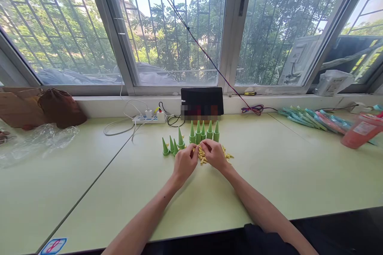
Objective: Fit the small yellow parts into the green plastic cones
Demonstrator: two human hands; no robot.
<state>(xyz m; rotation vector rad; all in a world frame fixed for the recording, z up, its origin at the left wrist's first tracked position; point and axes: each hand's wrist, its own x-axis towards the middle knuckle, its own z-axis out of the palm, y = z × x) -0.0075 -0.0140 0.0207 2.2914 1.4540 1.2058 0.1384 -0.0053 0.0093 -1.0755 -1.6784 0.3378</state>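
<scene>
Left hand (186, 161) and right hand (216, 154) curled, closure and hold indiscernible, over yellow pieces (203, 160); a nudge farther could topple green cones (192, 134).

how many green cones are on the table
9 green cones show: four clustered beyond and left of the left hand, five in a row before the black screen. More may be hidden behind that hand or the right hand.

Head camera is looking forward and down across the table (299, 175) toward the windows (191, 40), sitting above the near edge; forearms (149, 211) are showing closest, at bottom, left hand (186, 162) and right hand (214, 154) farther off, mid-frame.
</scene>
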